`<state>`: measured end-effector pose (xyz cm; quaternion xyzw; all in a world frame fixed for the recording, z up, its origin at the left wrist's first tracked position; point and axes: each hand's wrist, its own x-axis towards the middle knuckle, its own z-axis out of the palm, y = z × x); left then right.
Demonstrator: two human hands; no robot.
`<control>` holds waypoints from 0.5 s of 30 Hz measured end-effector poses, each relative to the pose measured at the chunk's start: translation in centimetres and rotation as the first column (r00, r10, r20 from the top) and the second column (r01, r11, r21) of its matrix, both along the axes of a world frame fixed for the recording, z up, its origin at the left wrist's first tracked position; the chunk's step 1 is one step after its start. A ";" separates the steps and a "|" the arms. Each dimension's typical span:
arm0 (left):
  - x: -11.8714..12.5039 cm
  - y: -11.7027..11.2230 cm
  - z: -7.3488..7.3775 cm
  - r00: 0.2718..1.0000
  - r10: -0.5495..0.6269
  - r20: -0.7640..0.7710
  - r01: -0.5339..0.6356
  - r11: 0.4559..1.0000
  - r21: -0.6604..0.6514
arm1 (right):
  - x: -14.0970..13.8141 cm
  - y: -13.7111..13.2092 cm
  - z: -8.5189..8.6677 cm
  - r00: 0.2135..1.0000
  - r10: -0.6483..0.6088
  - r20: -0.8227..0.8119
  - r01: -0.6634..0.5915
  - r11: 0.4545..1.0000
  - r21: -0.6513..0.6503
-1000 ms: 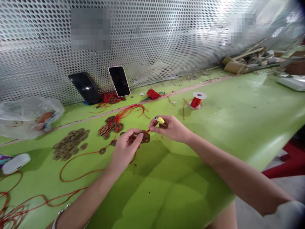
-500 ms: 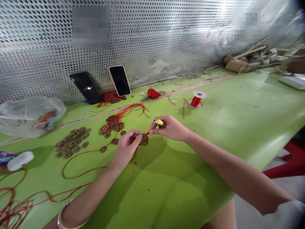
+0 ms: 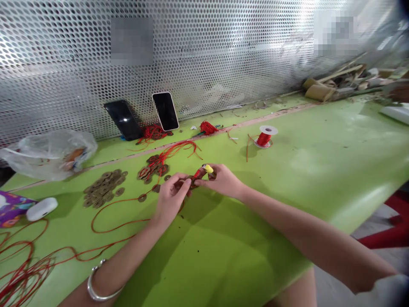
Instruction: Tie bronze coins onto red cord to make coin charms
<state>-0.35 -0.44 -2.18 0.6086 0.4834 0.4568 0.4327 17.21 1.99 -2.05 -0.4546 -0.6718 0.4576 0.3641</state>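
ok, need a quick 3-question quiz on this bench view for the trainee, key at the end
1. What are the fingertips of the left hand pinching?

2. Where is the yellow object?
a) in the left hand
b) in the right hand
c) lying by the plastic bag

3. True or false: the white-ended spool stands upright on the green table.

Key:
1. Brown discs, with red cord at them.
2. b
3. True
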 end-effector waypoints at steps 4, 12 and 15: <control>-0.1 0.2 -0.3 0.999 0.043 -0.029 -0.042 0.999 0.024 | 0.1 0.2 0.0 0.998 -0.053 -0.021 0.053 0.998 -0.028; 0.0 0.3 0.1 0.988 0.116 -0.106 -0.110 0.992 0.053 | 0.3 0.5 0.3 0.995 -0.095 -0.018 0.094 0.994 -0.049; 0.0 0.3 0.2 0.986 0.116 -0.123 -0.110 0.992 0.060 | 0.3 0.6 0.1 0.995 -0.095 -0.008 0.094 0.993 -0.065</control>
